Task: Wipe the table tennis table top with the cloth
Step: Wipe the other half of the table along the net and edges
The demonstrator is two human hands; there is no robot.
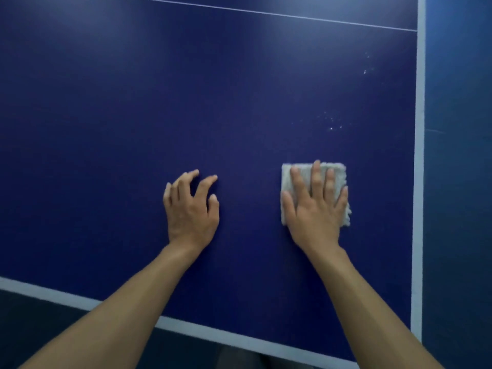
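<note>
My right hand [315,206] lay flat on the cloth [338,174], fingers straight and slightly spread, palm pressing it against the table top [159,102]. The cloth was a pale, fluffy folded square, its far edge and right side showing past my fingers. My left hand [190,209] was beside it, well apart to the left, holding nothing, its fingers loosely bent and fanned out. I could not tell whether its fingertips touched the surface or hung just above it. Both forearms were bare and reached in over the near edge of the table.

The cloth sat in the near right part of the dark blue top, near the white border stripe [419,155] that ran along the right side. Another white stripe [66,296] marked the near edge under my arms. Beyond the cloth, toward the right stripe, small white specks [332,127] dotted the blue. A thin white line [266,13] crossed the far part of the surface. Past the right stripe lay a lighter blue surface [458,102].
</note>
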